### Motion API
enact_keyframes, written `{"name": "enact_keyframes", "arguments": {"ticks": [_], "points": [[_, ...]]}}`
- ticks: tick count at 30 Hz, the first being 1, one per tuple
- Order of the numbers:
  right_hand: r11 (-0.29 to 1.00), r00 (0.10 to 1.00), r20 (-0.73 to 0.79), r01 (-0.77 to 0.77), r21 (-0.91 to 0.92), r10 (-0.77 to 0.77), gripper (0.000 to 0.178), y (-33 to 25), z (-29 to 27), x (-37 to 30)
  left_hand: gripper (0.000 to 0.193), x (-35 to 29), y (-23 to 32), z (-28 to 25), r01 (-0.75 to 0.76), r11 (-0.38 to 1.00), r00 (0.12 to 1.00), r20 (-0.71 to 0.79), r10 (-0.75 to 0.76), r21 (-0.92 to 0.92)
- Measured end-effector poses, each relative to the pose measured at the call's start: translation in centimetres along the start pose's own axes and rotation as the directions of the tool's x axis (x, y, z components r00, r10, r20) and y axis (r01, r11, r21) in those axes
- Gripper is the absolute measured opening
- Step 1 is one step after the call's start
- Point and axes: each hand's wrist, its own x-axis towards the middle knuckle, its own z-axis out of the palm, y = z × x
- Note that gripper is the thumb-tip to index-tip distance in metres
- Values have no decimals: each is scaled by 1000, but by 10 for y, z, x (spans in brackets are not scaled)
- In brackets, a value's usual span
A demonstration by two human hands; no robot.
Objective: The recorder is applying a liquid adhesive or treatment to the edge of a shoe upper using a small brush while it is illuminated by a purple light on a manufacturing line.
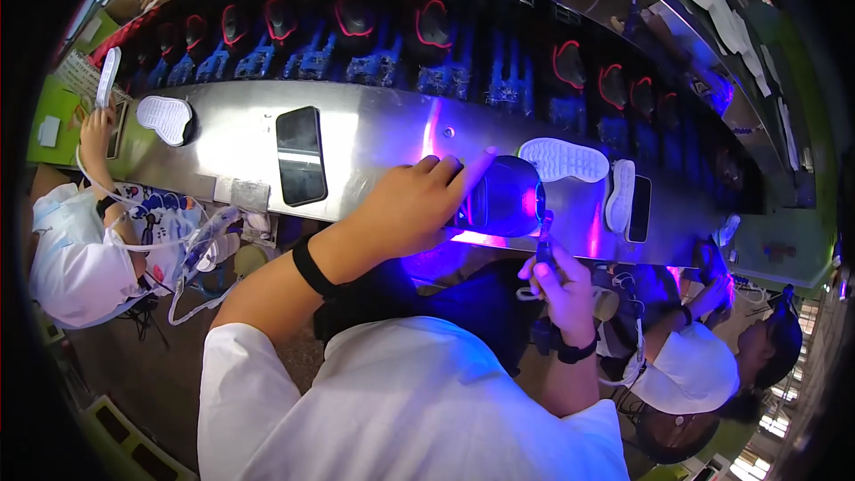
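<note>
At the near edge of the metal bench, my left hand (417,205) is wrapped round a dark shoe upper (503,198), its index finger stretched along the top. Blue-violet light falls on the upper, which hides part of the fingers. My right hand (563,292) grips a slim dark hand tool (544,245), whose tip meets the right side of the upper; its exact kind is unclear. Just beyond the upper lies a white shoe sole (565,160), tread side up. Another white sole (620,196) rests to its right, beside a dark phone (639,209).
Behind the metal bench (374,125) runs a dark rack of shoes (434,22) with red edging. A black phone (303,153) and a white sole (165,118) lie left. Co-workers sit at left (89,254) and right (686,365), with white cables (191,258) hanging near the left one.
</note>
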Motion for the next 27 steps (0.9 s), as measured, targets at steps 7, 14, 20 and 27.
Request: {"name": "enact_keyframes", "arguments": {"ticks": [7,14,20,27], "points": [[905,949,60,313,-287,-309,45,-69,-10,-1,110,-29,28,-5,83,862,997,44,-70,-500],[905,956,68,293,-309,-287,43,-74,-23,-24,105,-27,63,-20,61,694,989,136,54,-717],[927,958,100,286,-240,-270,43,-61,-40,-37,100,-18,76,-25,278,535,940,340,19,-798],[939,965,34,260,-226,-259,43,-22,-44,-35,91,-6,75,5,495,236,866,496,-61,-836]]}}
